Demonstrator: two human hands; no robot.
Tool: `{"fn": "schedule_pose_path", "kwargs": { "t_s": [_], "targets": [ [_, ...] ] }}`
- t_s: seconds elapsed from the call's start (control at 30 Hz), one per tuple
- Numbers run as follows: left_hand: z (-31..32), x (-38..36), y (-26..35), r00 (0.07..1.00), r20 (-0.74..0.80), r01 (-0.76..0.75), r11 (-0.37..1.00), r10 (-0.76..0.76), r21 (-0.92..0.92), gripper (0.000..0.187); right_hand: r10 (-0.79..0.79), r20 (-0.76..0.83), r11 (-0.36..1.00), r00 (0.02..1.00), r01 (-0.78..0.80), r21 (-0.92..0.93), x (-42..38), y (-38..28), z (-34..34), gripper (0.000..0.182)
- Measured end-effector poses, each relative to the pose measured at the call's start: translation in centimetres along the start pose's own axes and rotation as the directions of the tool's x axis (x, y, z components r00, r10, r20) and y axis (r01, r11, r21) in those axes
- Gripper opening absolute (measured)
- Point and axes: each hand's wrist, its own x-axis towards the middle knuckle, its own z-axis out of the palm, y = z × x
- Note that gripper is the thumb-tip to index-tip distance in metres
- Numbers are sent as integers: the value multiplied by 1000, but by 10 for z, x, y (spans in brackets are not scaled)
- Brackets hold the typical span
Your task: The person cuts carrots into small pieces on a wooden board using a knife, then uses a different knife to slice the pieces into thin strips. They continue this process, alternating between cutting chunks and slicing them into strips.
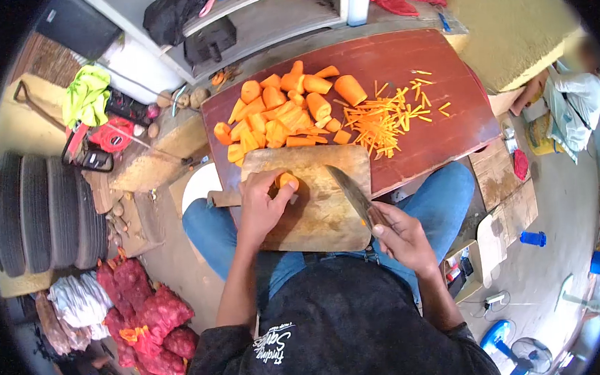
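Observation:
A wooden cutting board [322, 220] lies across the near edge of the red table [436, 59]. Over its left part, my left hand [265, 202] is closed on a short carrot piece [287, 181]. My right hand [405, 236] grips the handle of a knife [350, 195], its blade pointing up and left above the board's right side, apart from the carrot piece. Beyond the board lie carrot chunks [272, 96] and flat carrot slices [279, 125]. To their right is a spread pile of thin carrot sticks [380, 122].
Red mesh sacks [150, 313] and stacked tires [35, 210] stand at the left. A shelf [283, 18] is behind the table. Another person [576, 102] is at the far right. Cardboard [495, 179], a blue object [533, 239] and a fan [530, 357] are on the right floor.

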Motion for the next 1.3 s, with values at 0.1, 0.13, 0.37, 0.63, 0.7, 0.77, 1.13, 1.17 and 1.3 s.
{"fn": "schedule_pose_path", "kwargs": {
  "t_s": [0.1, 0.13, 0.37, 0.63, 0.7, 0.77, 1.13, 1.17, 1.3],
  "targets": [
    [0, -15, -14, 979, -202, -2, 997, 18, 79, 31, -13, 89, 991, 996, 25, -131, 10, -4, 14, 50],
    [2, -16, -18, 969, -221, 76, 987, -107, -143, 30, -25, 110, 987, 994, 42, -156, 15, -5, 20, 50],
    [-2, -27, 0, 980, -197, 1, 982, -39, -191, 33, -55, 151, 933, 987, 104, -343, 43, -26, 50, 48],
    [3, 9, -8, 967, -254, -20, 1000, 14, -19, 51, -83, 162, 899, 983, 144, -414, 53, -31, 57, 45],
    [6, 21, -16, 974, -228, -9, 1000, 3, -25, 50, 11, 139, 916, 990, 45, -398, 52, -38, 55, 45],
    [6, 27, -26, 981, -190, 36, 997, -48, -69, 49, 10, 124, 925, 992, 38, -378, 52, -35, 53, 45],
    [18, 21, -13, 993, -55, 62, 845, -108, -531, 42, -11, 80, 957, 997, 34, -287, 34, -24, 38, 40],
    [26, 28, -10, 994, -63, 38, 843, -85, -537, 42, -1, 77, 961, 997, 22, -274, 34, -22, 35, 41],
    [32, 69, 23, 998, -54, 7, 886, -36, -464, 45, 60, 75, 968, 995, -40, -247, 37, -20, 31, 43]
  ]
}}
